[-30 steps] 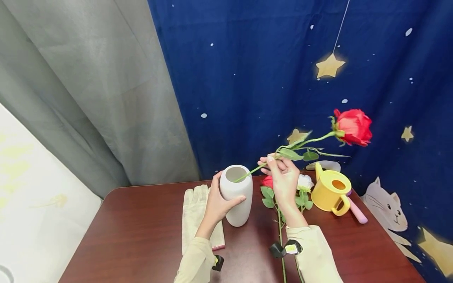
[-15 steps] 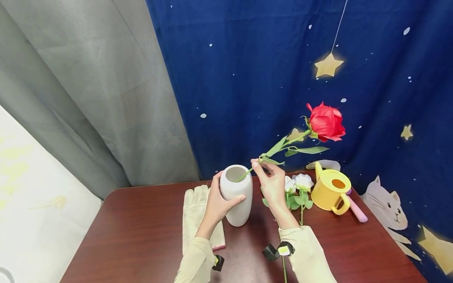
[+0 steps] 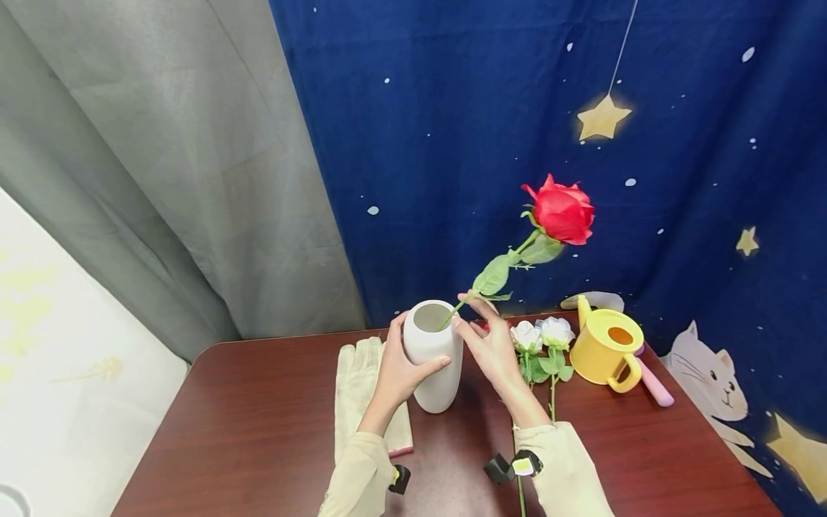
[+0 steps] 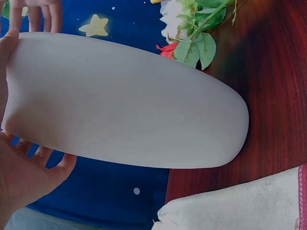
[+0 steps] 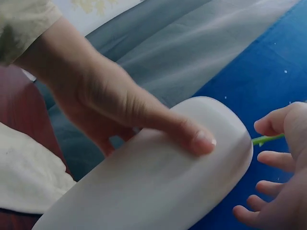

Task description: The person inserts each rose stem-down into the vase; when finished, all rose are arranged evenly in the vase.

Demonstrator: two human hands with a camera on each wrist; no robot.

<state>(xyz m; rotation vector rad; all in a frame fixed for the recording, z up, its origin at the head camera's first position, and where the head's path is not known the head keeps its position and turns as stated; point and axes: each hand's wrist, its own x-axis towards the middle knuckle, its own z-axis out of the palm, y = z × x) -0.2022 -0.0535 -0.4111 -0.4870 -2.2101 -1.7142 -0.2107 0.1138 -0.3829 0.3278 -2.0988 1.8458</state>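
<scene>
One white vase (image 3: 435, 370), one red rose (image 3: 562, 212)

At the vase's nine o'clock, the left hand (image 3: 399, 372) clamps its fingers round it. At three, the right hand (image 3: 493, 352) has thumb and fingers apart, the stem (image 3: 454, 314) between them slanting from the vase toward half past one.

The head camera is looking forward and down across the table (image 3: 258, 431) from farther back; each wrist camera is facing the white vase (image 3: 437, 370) close up, and both are sharing it and the blue curtain (image 3: 452, 143).
</scene>
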